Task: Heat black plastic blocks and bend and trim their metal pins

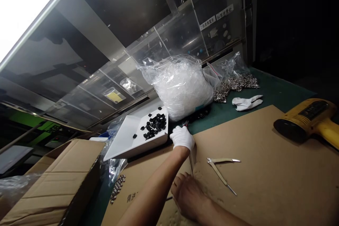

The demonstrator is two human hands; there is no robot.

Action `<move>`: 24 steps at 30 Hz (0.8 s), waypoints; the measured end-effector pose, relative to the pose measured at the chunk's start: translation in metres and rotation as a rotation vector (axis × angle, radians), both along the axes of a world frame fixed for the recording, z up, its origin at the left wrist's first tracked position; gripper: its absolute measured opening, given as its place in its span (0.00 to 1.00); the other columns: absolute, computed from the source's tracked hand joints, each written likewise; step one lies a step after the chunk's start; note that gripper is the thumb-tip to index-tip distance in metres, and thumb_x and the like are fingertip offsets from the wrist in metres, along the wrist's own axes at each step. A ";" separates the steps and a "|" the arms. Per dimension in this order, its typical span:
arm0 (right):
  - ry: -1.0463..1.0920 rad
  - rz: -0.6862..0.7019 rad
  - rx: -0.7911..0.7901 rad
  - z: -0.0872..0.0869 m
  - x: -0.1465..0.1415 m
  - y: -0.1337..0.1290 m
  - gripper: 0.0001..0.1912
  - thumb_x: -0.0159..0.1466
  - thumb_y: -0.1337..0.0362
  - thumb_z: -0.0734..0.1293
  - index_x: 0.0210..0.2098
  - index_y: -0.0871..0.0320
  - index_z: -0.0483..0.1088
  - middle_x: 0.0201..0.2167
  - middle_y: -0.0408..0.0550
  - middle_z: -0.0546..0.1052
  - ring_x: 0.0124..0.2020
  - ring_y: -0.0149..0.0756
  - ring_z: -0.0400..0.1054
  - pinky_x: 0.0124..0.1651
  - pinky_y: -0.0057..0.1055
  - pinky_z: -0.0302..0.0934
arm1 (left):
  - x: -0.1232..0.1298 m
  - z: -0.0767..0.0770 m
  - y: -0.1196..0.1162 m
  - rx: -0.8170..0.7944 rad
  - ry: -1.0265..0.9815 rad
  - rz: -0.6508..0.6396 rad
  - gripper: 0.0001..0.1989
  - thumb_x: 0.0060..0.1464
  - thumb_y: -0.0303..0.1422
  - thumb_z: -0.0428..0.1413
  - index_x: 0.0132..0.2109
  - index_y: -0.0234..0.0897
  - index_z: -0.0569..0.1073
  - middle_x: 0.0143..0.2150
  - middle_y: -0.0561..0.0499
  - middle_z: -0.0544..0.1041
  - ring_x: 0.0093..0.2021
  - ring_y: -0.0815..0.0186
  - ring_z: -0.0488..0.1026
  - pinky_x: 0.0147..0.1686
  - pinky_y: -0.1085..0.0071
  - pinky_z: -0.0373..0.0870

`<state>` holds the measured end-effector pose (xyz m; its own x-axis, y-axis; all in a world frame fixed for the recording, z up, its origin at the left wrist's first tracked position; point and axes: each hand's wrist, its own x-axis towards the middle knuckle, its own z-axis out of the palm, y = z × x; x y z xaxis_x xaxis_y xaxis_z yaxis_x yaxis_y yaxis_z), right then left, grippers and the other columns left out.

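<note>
My left hand (182, 138), in a white glove, reaches forward beside the right end of a white tray (127, 144) that holds many small black parts (156, 123). Its fingertips meet a small dark and red item (185, 123), too small to make out. My bare right hand (186, 192) lies low on the cardboard (265, 141), just behind the gloved hand, with its fingers bent and their tips partly blurred. Cream-handled nippers (218, 173) rest spread on the cardboard to its right.
Behind the tray sits a big clear bag of white material (182, 88). Bags of metal parts (235, 84), a white glove (247, 102) and a yellow heat gun (307, 120) lie to the right. An open carton (53, 183) stands left; small metal pieces (118, 188) lie nearby.
</note>
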<state>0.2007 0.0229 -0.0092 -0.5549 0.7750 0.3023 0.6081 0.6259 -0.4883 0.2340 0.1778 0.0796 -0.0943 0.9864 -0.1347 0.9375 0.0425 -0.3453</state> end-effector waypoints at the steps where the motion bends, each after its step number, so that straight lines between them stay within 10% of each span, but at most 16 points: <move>1: 0.001 0.002 0.001 0.001 0.001 0.000 0.11 0.60 0.69 0.66 0.42 0.65 0.72 0.40 0.61 0.76 0.43 0.49 0.70 0.50 0.47 0.64 | 0.000 0.000 0.001 -0.005 0.010 0.003 0.19 0.63 0.42 0.56 0.56 0.36 0.71 0.57 0.42 0.71 0.55 0.53 0.70 0.50 0.54 0.71; 17: 0.005 0.014 0.005 0.003 0.003 0.001 0.10 0.61 0.67 0.66 0.40 0.65 0.73 0.39 0.60 0.76 0.42 0.49 0.69 0.51 0.47 0.65 | -0.005 0.001 0.007 0.025 -0.066 -0.073 0.17 0.64 0.39 0.57 0.56 0.35 0.72 0.55 0.44 0.75 0.52 0.57 0.75 0.50 0.54 0.75; 24: 0.024 0.007 -0.027 0.003 0.003 0.004 0.11 0.62 0.64 0.66 0.41 0.64 0.74 0.40 0.61 0.77 0.44 0.50 0.70 0.51 0.47 0.65 | -0.034 0.023 -0.035 -0.023 -0.379 -0.148 0.15 0.67 0.42 0.49 0.50 0.35 0.70 0.46 0.39 0.77 0.44 0.55 0.77 0.45 0.61 0.71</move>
<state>0.2033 0.0265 -0.0065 -0.5530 0.7795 0.2943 0.5918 0.6161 -0.5199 0.1996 0.1431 0.1030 0.1093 0.9820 -0.1544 0.9940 -0.1064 0.0265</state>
